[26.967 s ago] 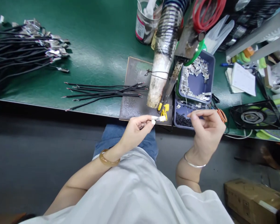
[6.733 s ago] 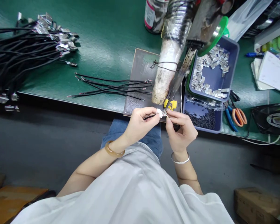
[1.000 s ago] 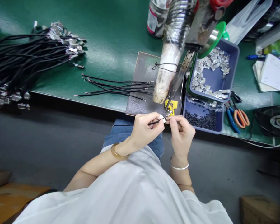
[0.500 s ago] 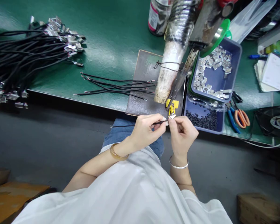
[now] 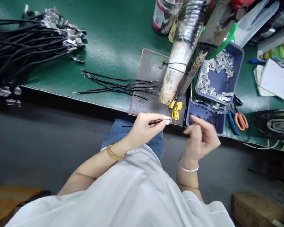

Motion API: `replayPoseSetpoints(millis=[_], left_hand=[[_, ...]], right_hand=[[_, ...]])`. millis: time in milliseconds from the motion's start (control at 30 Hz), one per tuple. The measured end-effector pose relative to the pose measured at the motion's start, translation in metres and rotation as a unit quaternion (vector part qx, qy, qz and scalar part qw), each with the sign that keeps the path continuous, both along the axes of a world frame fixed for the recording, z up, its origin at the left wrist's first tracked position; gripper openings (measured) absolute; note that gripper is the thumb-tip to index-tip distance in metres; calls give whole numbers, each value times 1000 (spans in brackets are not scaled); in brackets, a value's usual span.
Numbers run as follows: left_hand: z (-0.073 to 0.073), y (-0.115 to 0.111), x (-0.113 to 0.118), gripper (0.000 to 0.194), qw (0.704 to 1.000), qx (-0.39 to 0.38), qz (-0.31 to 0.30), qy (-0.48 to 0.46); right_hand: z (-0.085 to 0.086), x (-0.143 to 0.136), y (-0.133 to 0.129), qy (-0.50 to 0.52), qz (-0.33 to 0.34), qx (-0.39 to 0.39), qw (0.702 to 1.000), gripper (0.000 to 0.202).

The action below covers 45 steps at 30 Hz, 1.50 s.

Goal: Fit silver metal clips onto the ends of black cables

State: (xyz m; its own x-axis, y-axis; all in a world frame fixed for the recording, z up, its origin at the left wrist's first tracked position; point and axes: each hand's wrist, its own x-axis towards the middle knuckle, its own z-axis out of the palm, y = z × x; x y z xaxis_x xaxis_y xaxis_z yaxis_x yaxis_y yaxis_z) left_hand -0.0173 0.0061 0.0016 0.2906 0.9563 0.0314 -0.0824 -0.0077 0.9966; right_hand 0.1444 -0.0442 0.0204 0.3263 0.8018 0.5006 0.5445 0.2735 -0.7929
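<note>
My left hand [image 5: 146, 126] pinches a thin black cable, whose tail [image 5: 126, 126] sticks out behind over my lap. At the cable's front end a small metal connector [image 5: 174, 120] shows just past my fingertips, against the yellow fixture [image 5: 175, 112]. My right hand [image 5: 201, 137] is raised apart from it, fingers parted and partly curled, with nothing seen in them; it is near the lower blue bin of small black parts [image 5: 221, 126]. Several black cables [image 5: 118, 86] lie across the green bench and the grey board [image 5: 142, 107].
A wrapped hose [image 5: 174, 74] and a metal tool [image 5: 191, 71] hang over the board. The upper blue tray [image 5: 239, 63] holds metal connectors. Right of it are orange-handled pliers [image 5: 241, 121]. A cable bundle [image 5: 28, 47] lies far left; a jar [image 5: 164, 19] stands behind.
My right hand has let go of the connector and moved right, its fingers parting. My left hand keeps its pinch on the cable. The view has shifted slightly.
</note>
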Motion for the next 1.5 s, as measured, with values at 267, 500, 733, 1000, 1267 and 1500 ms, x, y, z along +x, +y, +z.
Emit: replayPoseSetpoints(millis=[267,500,733,1000,1267,1500], left_hand=[[3,9,0,16,995,82,33,36],[-3,12,7,14,983,145,71,86],[-1,14,12,13,972,189,104,94],[-1,12,13,13,962,215,123,115],[4,9,13,13,975,157,107,118],[4,5,8,15,949,244,76,186]], right_hand=[[-3,-8,3,-48,-15,-35,998,5],[-15,-11,15,-57,41,-30,997,6],[-13,-14,20,6,41,-39,998,7],[-3,-16,26,-30,32,-41,998,6],[-3,-12,13,-73,55,-57,994,10],[-6,-9,5,-12,46,-70,996,8]])
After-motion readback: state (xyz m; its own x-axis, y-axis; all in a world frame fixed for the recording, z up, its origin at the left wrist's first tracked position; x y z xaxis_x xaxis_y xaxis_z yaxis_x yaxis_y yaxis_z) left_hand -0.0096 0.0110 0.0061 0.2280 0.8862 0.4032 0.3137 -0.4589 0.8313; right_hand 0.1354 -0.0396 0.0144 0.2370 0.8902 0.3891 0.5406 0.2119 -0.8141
